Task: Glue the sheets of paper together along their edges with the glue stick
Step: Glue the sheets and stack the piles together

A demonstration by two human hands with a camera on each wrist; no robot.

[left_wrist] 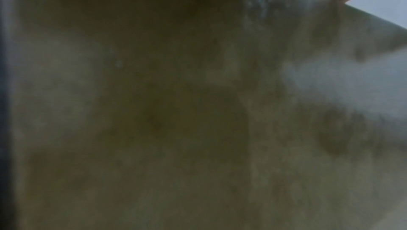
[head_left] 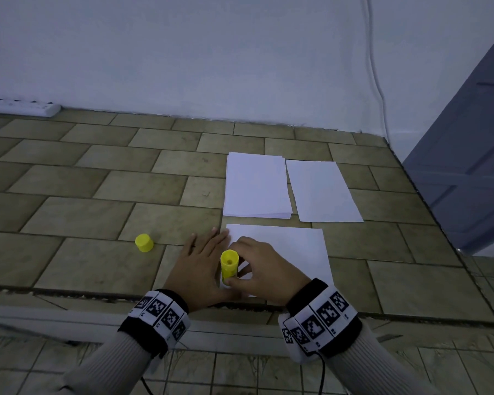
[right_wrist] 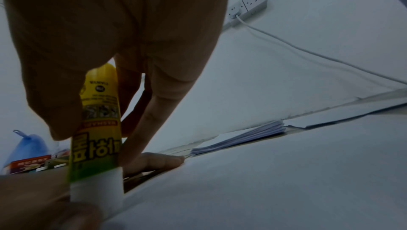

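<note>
My right hand point(head_left: 248, 269) grips a yellow glue stick point(head_left: 228, 265), tip down on the left edge of the near white sheet point(head_left: 294, 249). In the right wrist view the glue stick point(right_wrist: 99, 129) shows its white glue end against the sheet point(right_wrist: 264, 181), with thumb and fingers round the tube. Flat on the tiles, my left hand point(head_left: 203, 260) lies with straight fingers, its fingertips touching the sheet's left edge. The yellow cap point(head_left: 144, 242) stands on the tiles to the left. The left wrist view is a blur of tile.
A stack of white paper point(head_left: 255, 185) and a single sheet point(head_left: 322, 191) lie farther back on the tiled floor. A white power strip point(head_left: 26, 108) sits at the far left wall, a white cable point(head_left: 375, 67) runs down the wall, and a grey door point(head_left: 474, 155) stands at right.
</note>
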